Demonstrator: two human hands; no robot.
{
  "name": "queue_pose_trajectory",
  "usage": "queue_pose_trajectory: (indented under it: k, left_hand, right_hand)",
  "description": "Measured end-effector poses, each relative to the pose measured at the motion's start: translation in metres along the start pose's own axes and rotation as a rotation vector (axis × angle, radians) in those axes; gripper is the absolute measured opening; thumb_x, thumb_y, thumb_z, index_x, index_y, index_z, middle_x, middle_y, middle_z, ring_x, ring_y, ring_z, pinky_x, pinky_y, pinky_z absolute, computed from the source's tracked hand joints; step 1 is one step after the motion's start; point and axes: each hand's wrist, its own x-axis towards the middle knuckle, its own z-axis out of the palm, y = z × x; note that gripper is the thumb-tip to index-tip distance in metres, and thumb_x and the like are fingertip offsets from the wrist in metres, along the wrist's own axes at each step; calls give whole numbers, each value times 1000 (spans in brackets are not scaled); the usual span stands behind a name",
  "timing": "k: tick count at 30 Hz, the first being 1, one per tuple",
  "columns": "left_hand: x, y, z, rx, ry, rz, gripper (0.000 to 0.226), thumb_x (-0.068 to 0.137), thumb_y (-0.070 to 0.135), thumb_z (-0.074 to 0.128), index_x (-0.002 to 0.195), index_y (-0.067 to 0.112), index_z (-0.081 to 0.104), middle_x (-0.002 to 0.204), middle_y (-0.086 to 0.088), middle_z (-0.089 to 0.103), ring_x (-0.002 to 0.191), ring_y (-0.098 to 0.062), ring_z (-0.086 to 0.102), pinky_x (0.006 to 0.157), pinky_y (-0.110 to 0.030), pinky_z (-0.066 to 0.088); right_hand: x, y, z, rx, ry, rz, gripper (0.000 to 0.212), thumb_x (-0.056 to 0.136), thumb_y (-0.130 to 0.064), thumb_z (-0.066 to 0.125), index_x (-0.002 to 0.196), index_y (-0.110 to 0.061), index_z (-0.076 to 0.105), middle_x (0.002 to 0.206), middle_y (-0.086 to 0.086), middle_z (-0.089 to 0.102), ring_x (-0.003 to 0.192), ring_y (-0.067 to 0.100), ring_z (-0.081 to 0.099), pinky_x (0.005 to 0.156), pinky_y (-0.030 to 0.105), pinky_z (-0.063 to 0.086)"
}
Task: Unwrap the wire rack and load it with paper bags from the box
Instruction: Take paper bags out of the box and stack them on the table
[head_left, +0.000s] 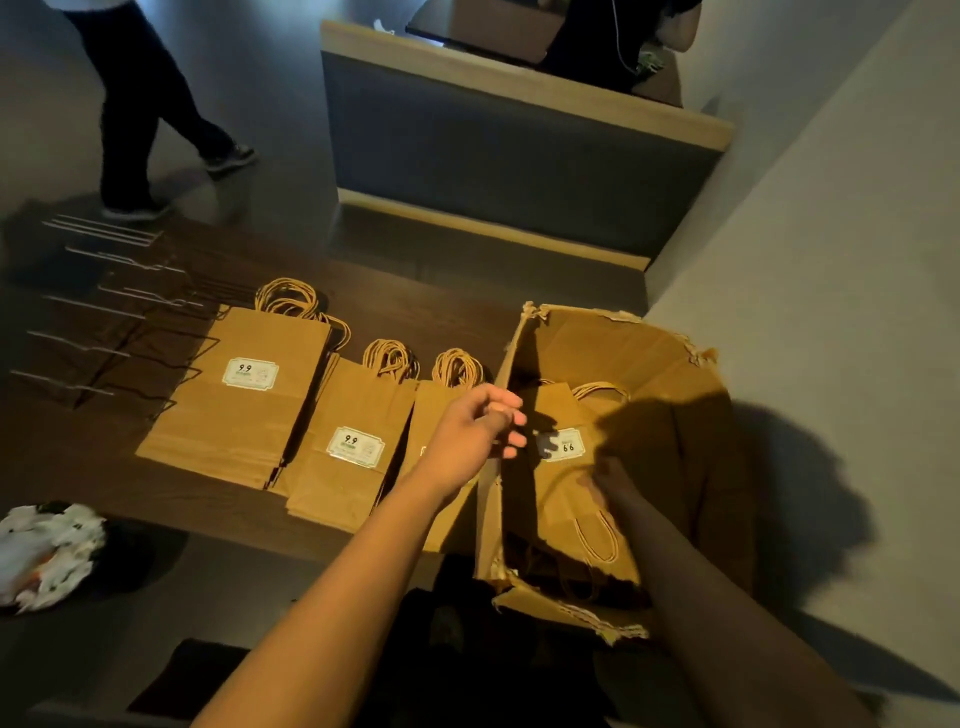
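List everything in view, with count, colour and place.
bag stacks: three, brown, flat on the table, left of the box
box: one, brown torn cardboard, at the table's right end
bags in box: several, brown, count unclear
rack: one, dark wire, flat at the table's far left
table: one, dark wood, centre
wrapping: one crumpled wad, white, lower left
bench: one, grey with wood trim, beyond the table
bystander: one, dark trousers, upper left
left hand: at the box's left wall, fingers loose
right hand: inside the box, in shadow, grip unclear
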Motion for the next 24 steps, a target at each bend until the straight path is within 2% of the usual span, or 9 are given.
queue_pose_trajectory:
  k: [2, 4, 6, 12, 15, 17, 20, 22, 24]
  left_hand:
    - [-6, -12, 14, 8, -29, -42, 16, 106, 4, 48, 115, 3, 61, 99, -10, 70, 78, -19, 68, 71, -30, 57]
    - [-12, -22, 24, 38, -46, -78, 17, 106, 3, 46, 117, 2, 59, 103, -11, 69, 80, -19, 68, 73, -28, 58]
    - [-16, -30, 26, 59, -58, -97, 18, 106, 2, 46, 118, 1, 59, 108, -15, 68, 82, -20, 69, 74, -27, 58]
    - [-21, -33, 24, 11, 8, -119, 18, 106, 2, 46, 118, 3, 60, 109, -13, 72, 87, -23, 72, 78, -28, 60]
    - [-22, -34, 23, -25, 28, -132, 19, 105, 4, 49, 119, 5, 61, 113, -14, 73, 90, -24, 73, 81, -31, 60]
    - [-21, -33, 22, -31, 42, -123, 18, 105, 5, 50, 119, 5, 61, 115, -16, 73, 91, -24, 73, 79, -31, 61]
    - [-17, -30, 25, -29, 60, -111, 18, 104, 6, 52, 118, 6, 62, 115, -16, 74, 87, -24, 72, 75, -31, 60]
    - [-15, -27, 28, -29, 78, -92, 17, 103, 6, 54, 118, 5, 63, 110, -14, 75, 84, -23, 71, 71, -29, 59]
    - [-12, -21, 31, -21, 106, -48, 17, 101, 6, 57, 117, 4, 64, 109, -13, 73, 87, -22, 71, 71, -28, 58]
  right_hand:
    - [5, 27, 8, -56, -33, 48, 46, 93, 0, 65, 137, 6, 52, 128, 23, 59, 101, 31, 60, 81, 38, 51]
    - [2, 43, 17, -157, 5, 86, 71, 90, -12, 72, 151, -7, 37, 146, 19, 48, 132, 38, 48, 105, 44, 44]
    - [-3, 43, 22, -250, 96, 113, 89, 85, -19, 77, 157, -18, 24, 154, 18, 34, 141, 40, 34, 111, 43, 36]
    - [3, 34, 25, -176, 137, 71, 63, 83, -25, 80, 138, -13, 53, 137, 10, 61, 121, 30, 61, 93, 30, 49]
    - [5, 25, 22, -75, 103, -35, 49, 89, -12, 72, 136, -13, 58, 133, 6, 61, 116, 29, 62, 95, 31, 50]
    - [0, 12, 11, -81, 126, -141, 40, 90, -7, 66, 128, -19, 62, 121, 0, 61, 104, 25, 63, 86, 35, 55]
    - [-6, -9, -22, -311, 292, -361, 19, 87, -18, 67, 103, -28, 66, 93, -2, 63, 88, 26, 63, 69, 26, 43]
    - [-15, -25, -50, -443, 361, -465, 10, 87, -16, 62, 82, -24, 60, 79, -1, 61, 76, 27, 61, 58, 23, 38]
    - [-24, -46, -81, -544, 564, -597, 14, 90, -15, 56, 78, -20, 60, 83, 2, 60, 79, 25, 57, 63, 28, 43]
